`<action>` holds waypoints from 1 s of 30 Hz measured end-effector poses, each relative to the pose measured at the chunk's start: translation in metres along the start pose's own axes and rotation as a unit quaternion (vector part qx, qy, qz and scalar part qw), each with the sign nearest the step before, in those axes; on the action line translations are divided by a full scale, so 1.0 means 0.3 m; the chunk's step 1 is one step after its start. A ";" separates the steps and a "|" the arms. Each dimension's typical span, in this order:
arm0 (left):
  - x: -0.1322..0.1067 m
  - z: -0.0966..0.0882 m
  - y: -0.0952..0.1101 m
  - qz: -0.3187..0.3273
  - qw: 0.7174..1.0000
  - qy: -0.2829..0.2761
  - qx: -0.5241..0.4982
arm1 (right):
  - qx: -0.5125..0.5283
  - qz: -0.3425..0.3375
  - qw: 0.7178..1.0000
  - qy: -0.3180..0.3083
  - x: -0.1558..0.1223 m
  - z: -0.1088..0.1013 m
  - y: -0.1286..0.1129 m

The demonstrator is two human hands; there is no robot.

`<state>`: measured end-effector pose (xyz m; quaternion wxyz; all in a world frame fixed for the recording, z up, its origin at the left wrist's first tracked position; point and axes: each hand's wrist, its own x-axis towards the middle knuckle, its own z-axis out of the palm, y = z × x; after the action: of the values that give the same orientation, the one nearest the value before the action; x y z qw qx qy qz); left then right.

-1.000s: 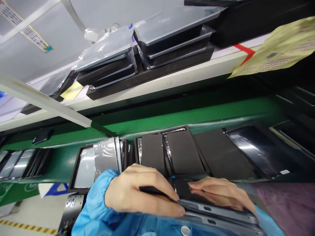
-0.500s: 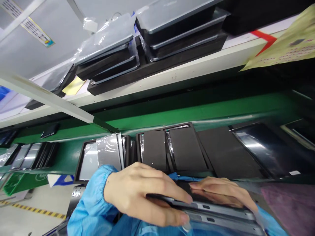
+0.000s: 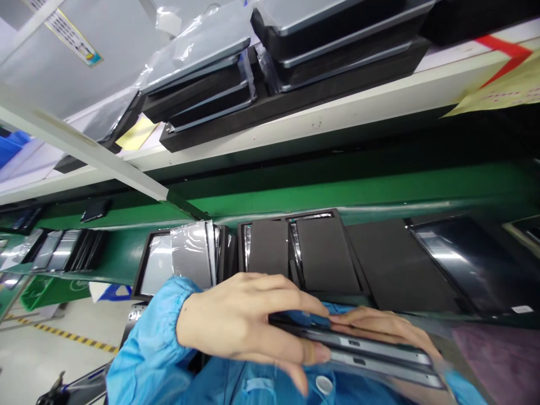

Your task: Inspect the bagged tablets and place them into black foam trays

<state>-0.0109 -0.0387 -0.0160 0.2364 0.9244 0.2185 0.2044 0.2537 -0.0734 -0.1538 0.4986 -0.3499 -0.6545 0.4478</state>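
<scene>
Both my hands hold a closed slim laptop, seen edge-on, with a dark grey body and small slots along its side. My left hand grips its near end, the fingers curled around the edge. My right hand lies along the top of it, the fingers pressed on the dark surface. Blue sleeves cover both my wrists. Part of the laptop's top is hidden by my hands.
Black foam-lined trays and a foil-wrapped panel lie on a green conveyor just beyond my hands. Stacked black trays sit on a white shelf above. A purple mat lies to the right.
The laptop has tilted more edge-on in my hands, and my left fingers have shifted along it to the right. The whole view has drifted, so the trays sit further right.
</scene>
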 end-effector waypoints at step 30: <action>0.066 -0.032 -0.095 0.013 0.990 -0.026 -0.137 | -0.084 0.100 0.975 0.179 -0.074 0.009 0.086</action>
<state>-0.0082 -0.0028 -0.0179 0.3641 0.8910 0.1697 0.2116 0.2570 -0.0850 -0.1857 0.5287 -0.5288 -0.5518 0.3693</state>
